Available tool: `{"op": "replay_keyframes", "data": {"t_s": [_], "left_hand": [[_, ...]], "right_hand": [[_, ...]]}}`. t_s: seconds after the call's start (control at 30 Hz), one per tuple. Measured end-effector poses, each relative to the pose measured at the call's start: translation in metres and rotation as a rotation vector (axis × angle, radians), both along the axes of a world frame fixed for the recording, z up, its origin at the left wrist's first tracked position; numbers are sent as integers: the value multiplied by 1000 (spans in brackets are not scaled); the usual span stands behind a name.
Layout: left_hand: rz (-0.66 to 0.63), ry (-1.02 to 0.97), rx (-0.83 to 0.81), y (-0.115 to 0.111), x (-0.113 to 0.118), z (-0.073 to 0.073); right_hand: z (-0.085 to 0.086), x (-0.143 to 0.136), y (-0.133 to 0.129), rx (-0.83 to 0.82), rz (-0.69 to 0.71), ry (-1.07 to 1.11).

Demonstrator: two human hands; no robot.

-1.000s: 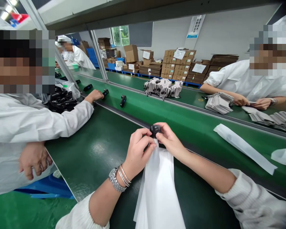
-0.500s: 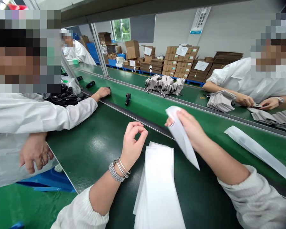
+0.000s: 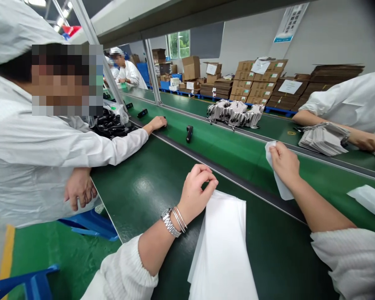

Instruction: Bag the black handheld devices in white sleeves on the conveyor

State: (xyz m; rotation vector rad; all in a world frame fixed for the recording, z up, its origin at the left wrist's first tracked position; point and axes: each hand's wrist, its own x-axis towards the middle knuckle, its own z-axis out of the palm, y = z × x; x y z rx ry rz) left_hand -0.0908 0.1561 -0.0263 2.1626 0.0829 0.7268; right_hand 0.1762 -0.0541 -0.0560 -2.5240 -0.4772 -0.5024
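Clutching a white pouch (image 3: 281, 183) in R hand (image 3: 286, 164), fist closed round its upper part, w/ top end poking out above the fingers and lower end hanging below, above green belt (image 3: 225, 148). Can't tell if anything's inside. Curling fingers of L hand (image 3: 196, 189), thumb & index tips together, w/ nothing visible btwn them; placed right at top L corner of pouch stack (image 3: 226, 250), contact unclear. Wearing silver watch (image 3: 170, 223) plus bangles (image 3: 179, 219) on L wrist. Lying lengthwise on dark green bench (image 3: 137, 208), btwn both forearms: pouch stack, sheets slightly fanned at L edge, bottom cut off by view.

On belt, beyond L hand: black device (image 3: 189, 133), apart from both hands. Farther L, near co-worker's hand (image 3: 158, 123): second device (image 3: 142, 113). Under that hand, can't tell clearly what's covered. Next to co-worker's sleeve (image 3: 118, 148): clear bag (image 3: 120, 112) & heap of black items (image 3: 109, 127). On belt at far R, beyond R forearm: loose pouch (image 3: 369, 200), partly out of view.

Across belt, on far surface: grey-white bundles (image 3: 234, 113) grouped near middle, plus flat stack (image 3: 323, 138) by 2nd co-worker's arm (image 3: 359, 137). Along back wall: cardboard boxes (image 3: 246, 81). Below bench at L: blue stool (image 3: 95, 221).
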Motion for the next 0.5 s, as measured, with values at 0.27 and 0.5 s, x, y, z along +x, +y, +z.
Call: {"op": "replay_keyframes", "data": {"t_s": [0.27, 0.5], "left_hand": [[-22, 6, 25, 0, -1, -1], [0, 21, 109, 0, -2, -4]], "right_hand": [[-5, 11, -9, -14, -56, 8], [-13, 18, -14, -102, -105, 60]]}}
